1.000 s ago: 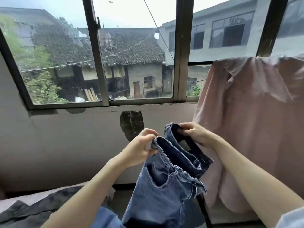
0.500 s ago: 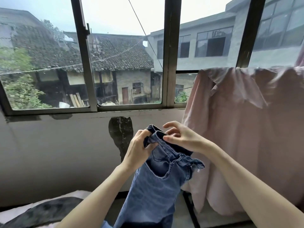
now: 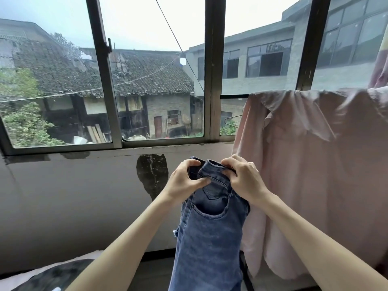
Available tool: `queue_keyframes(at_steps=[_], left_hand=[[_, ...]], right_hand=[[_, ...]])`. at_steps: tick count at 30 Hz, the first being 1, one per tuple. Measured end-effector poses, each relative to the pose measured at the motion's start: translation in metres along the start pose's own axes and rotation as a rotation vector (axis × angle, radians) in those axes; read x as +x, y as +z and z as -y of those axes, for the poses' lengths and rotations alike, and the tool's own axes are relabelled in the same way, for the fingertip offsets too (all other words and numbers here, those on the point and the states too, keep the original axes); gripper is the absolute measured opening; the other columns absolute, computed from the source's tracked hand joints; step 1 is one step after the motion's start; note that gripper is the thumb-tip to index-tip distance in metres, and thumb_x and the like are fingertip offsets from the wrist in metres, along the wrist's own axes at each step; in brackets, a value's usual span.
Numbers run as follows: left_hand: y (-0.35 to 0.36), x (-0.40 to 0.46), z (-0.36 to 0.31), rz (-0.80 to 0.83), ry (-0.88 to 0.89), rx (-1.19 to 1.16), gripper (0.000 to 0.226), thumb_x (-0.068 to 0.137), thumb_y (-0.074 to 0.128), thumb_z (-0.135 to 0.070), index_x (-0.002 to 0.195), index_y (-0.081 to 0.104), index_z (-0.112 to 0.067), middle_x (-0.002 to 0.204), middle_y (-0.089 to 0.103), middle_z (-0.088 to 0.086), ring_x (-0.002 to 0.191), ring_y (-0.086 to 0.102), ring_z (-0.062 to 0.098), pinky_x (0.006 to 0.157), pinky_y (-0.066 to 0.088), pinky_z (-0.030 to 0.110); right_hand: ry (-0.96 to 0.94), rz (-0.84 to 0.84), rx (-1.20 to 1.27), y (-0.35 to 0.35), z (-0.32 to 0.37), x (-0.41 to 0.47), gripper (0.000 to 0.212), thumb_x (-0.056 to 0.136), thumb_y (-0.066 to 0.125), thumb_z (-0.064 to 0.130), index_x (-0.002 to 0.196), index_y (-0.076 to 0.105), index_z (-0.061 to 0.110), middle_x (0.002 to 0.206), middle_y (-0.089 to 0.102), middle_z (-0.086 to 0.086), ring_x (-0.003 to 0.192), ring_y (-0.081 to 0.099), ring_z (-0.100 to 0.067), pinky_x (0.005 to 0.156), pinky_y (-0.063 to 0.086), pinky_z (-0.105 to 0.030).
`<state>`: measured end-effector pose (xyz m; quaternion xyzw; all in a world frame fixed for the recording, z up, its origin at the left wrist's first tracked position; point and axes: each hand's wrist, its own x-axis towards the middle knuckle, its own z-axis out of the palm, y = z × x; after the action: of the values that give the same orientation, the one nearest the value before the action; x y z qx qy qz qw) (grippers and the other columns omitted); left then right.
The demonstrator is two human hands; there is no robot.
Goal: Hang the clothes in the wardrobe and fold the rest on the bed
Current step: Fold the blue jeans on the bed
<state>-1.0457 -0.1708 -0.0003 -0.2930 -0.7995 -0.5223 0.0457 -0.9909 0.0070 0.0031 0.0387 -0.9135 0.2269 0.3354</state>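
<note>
Where the two hands held the waistband spread apart a second ago, they now sit close together at the top of the garment, and that is the main change. Starting at the far left, a dark grey cloth [image 3: 56, 274] lies on the pale bed [image 3: 25, 277] in the bottom corner, more of it cut off by the frame than before as the view has tilted up toward the dark-framed window [image 3: 212, 80]. Next comes the left hand [image 3: 184, 181], whose thumb and curled fingers pinch the waistband of the blue denim jeans [image 3: 210, 238]. The jeans hang straight down between the forearms, doubled lengthwise so one front pocket faces the camera, well above the bed. The right hand [image 3: 244, 181] grips the same waistband edge just beside the left, fingers curled over the top. Farthest right, a pale pink shirt [image 3: 315, 164] hangs draped from a bar by the window, untouched. Bringing the waistband halves together reads as the first fold of the jeans; judging by this, they are headed for the folded pile on the bed, and the legs are not yet folded.
</note>
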Motion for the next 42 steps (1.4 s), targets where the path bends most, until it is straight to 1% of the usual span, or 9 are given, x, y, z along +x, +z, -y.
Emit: queue_keyframes(at_steps=[5,13,19,23,28,30,33,37,42], left_hand=[[-0.006,0.000,-0.006,0.074,-0.012,0.018,0.072,0.071,0.082,-0.023,0.134,0.047,-0.013,0.129,0.056,0.005,0.117,0.055,0.018,0.103,0.043,0.039],[0.009,-0.008,-0.009,-0.076,0.141,0.015,0.040,0.077,0.076,-0.014,0.116,0.065,-0.019,0.101,0.072,-0.002,0.093,0.067,0.015,0.088,0.053,0.038],[0.024,-0.006,-0.020,-0.167,0.183,-0.193,0.033,0.079,0.072,0.000,0.107,0.067,-0.017,0.097,0.072,0.002,0.090,0.068,0.019,0.083,0.055,0.032],[0.026,-0.002,-0.025,-0.150,0.134,-0.366,0.053,0.077,0.073,0.001,0.113,0.049,-0.029,0.093,0.066,0.011,0.083,0.067,0.013,0.070,0.054,0.020],[0.030,0.002,-0.026,-0.190,0.028,-0.443,0.053,0.075,0.074,0.003,0.116,0.056,-0.025,0.098,0.068,-0.002,0.099,0.065,0.015,0.089,0.053,0.028],[0.030,0.003,-0.028,-0.222,0.003,-0.500,0.046,0.073,0.074,0.005,0.110,0.061,-0.019,0.101,0.069,-0.003,0.100,0.064,0.015,0.087,0.053,0.024],[0.026,-0.001,-0.026,-0.179,0.041,-0.426,0.042,0.073,0.072,0.010,0.104,0.062,-0.017,0.099,0.068,-0.002,0.094,0.064,0.010,0.081,0.052,0.019],[0.000,-0.009,-0.014,-0.232,-0.038,-0.454,0.040,0.077,0.068,0.011,0.101,0.063,-0.022,0.096,0.069,-0.006,0.089,0.064,0.006,0.085,0.053,0.019],[-0.027,-0.025,-0.004,-0.306,-0.076,-0.399,0.042,0.079,0.066,0.011,0.105,0.058,-0.022,0.106,0.067,0.005,0.094,0.063,0.010,0.084,0.052,0.019]], right_hand=[[-0.028,0.052,0.013,0.001,0.009,0.005,0.021,0.093,0.056,0.012,0.112,0.064,0.014,0.111,0.061,-0.001,0.098,0.057,-0.032,0.096,0.035,-0.040],[-0.042,-0.023,0.025,-0.002,0.014,0.008,0.015,0.092,0.054,0.011,0.105,0.062,0.011,0.106,0.062,0.001,0.094,0.055,-0.021,0.086,0.022,-0.027],[-0.088,-0.118,0.116,-0.013,0.009,0.011,0.016,0.086,0.063,0.009,0.101,0.065,0.014,0.102,0.060,0.005,0.101,0.055,-0.019,0.097,0.027,-0.034],[0.008,-0.238,0.185,-0.014,-0.011,0.003,0.062,0.079,0.074,0.027,0.134,0.046,0.017,0.134,0.044,-0.002,0.128,0.037,-0.018,0.111,0.020,-0.045],[0.461,-0.066,0.730,-0.004,-0.049,-0.015,0.129,0.057,0.077,0.062,0.151,-0.002,0.022,0.152,0.023,0.000,0.141,0.024,-0.019,0.115,0.023,-0.044],[0.575,0.136,0.979,0.004,-0.059,-0.015,0.126,0.049,0.081,0.063,0.148,0.018,0.019,0.132,0.052,0.006,0.120,0.052,-0.016,0.101,0.042,-0.039],[0.649,0.324,1.053,0.017,-0.063,-0.004,0.074,0.066,0.077,0.041,0.127,0.052,0.009,0.093,0.072,0.007,0.085,0.066,-0.009,0.073,0.050,-0.028],[0.567,0.364,0.984,0.028,-0.053,0.013,0.046,0.079,0.072,0.020,0.119,0.051,0.014,0.120,0.062,-0.008,0.097,0.062,-0.014,0.078,0.053,-0.030],[0.025,0.329,0.570,0.034,-0.005,0.030,0.094,0.079,0.073,0.012,0.149,0.012,0.023,0.153,0.022,-0.002,0.141,0.019,-0.019,0.117,0.015,-0.045]])
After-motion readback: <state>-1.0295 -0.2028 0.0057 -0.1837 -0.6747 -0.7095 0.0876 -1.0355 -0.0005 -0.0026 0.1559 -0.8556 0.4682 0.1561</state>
